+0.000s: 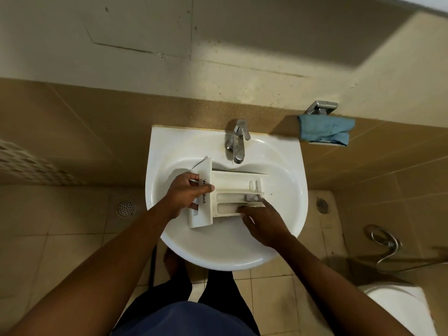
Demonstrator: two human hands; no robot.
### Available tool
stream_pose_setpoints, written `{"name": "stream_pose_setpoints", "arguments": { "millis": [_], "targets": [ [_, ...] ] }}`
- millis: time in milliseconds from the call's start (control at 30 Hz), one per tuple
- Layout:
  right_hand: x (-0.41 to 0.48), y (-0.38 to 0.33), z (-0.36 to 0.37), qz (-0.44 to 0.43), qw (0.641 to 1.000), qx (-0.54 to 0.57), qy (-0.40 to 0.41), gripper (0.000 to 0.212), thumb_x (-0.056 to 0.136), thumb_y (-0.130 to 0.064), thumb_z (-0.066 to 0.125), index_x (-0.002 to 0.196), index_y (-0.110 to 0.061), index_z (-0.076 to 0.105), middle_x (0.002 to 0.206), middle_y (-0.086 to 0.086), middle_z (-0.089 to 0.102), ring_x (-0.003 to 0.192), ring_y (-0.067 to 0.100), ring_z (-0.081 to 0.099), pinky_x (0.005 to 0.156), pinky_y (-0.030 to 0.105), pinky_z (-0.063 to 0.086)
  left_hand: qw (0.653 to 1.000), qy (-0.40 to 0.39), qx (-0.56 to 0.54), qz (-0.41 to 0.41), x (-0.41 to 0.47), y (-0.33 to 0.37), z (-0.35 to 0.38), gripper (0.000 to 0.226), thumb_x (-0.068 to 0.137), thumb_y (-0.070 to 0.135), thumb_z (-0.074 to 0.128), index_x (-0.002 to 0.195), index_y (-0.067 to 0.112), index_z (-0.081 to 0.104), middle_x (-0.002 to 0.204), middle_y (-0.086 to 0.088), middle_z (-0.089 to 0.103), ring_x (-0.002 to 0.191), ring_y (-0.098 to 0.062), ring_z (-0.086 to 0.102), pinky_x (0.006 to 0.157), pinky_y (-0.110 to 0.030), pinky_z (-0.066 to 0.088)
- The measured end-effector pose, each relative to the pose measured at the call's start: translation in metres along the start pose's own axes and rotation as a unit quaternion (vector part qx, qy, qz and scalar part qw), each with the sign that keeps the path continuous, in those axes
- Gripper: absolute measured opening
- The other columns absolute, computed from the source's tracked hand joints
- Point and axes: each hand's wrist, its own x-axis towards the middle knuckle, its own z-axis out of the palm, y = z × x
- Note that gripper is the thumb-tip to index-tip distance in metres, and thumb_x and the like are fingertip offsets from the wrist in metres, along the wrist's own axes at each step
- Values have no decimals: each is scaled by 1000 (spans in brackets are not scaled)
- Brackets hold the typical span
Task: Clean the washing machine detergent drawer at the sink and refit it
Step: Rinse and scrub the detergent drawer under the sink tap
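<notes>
One tap (236, 141) behind drawer (232, 180), sink (218, 253) (cloth (324, 129) right)

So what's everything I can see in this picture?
detergent drawer: one, white, in the sink basin
sink: one, white, against the wall
tap: one, chrome, at sink's back
cloth: one, blue, on wall holder, right
floor drains: two, metal, either side of sink
hose: one, chrome, floor, right
toilet: one, white, bottom right
left hand: one, grips drawer's front panel
right hand: one, touches drawer's near side
</notes>
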Motion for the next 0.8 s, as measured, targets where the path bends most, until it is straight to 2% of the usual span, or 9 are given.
{"name": "stream_pose_setpoints", "arguments": {
  "millis": [133,267,367,500,600,633,667,733,800],
  "targets": [
    [28,-40,-1,-24,1000,-16,6,43,104,-42,39,82,-20,68,70,-1,69,70,19,67,118,41,34,1000,4,-1,0,-1,2,1,49,80,23,88,118,19,59,108,-2,65,97,-20,66,68,-46,65],
    [20,-64,19,-27,994,93,44,32,102,-37,50,110,-14,71,104,2,77,96,19,71,118,46,38,1000,3,0,2,-1,1,0,47,80,23,88,116,20,59,108,-3,66,95,-20,67,63,-42,64],
    [3,-27,18,-38,998,32,36,30,104,-36,49,120,-23,70,114,-5,77,105,11,69,120,45,34,1000,0,-5,1,0,1,2,46,79,21,89,115,20,59,107,-5,67,96,-22,67,66,-46,64],
    [20,-2,-16,38,998,-29,-48,44,103,-50,37,87,-24,68,78,0,70,81,28,69,73,36,52,1000,2,-7,-5,0,0,2,48,80,22,88,116,18,58,107,-5,67,98,-23,67,63,-45,64],
    [56,-12,-26,140,986,84,48,46,96,-46,43,73,-16,68,66,2,69,66,27,66,62,35,53,1000,5,-12,-9,-1,1,2,48,81,22,88,118,17,58,104,-4,67,93,-19,67,60,-41,63],
    [72,-19,-31,208,951,211,90,43,95,-40,46,72,-14,71,65,3,71,65,27,68,62,35,55,1000,6,-13,-10,-1,1,1,48,81,22,88,118,17,58,105,-4,67,92,-18,66,59,-40,63],
    [89,-26,-35,286,878,369,107,40,97,-32,48,72,-11,72,69,6,72,67,31,70,63,36,57,1000,6,-12,-9,0,1,1,49,81,23,88,119,17,58,105,-4,67,92,-18,66,59,-40,62],
    [121,-38,-45,370,684,624,78,35,101,-17,43,83,-1,68,81,19,71,77,40,69,64,36,57,1000,8,-9,-7,-1,0,2,48,80,23,88,118,18,58,106,-3,66,92,-16,66,58,-39,62],
    [140,-43,-52,373,550,746,32,38,104,-14,37,96,7,67,92,24,72,86,40,74,70,37,63,1000,9,-7,-3,-1,0,3,43,81,22,87,114,19,59,105,-3,66,91,-16,65,59,-40,63]
  ]
}}
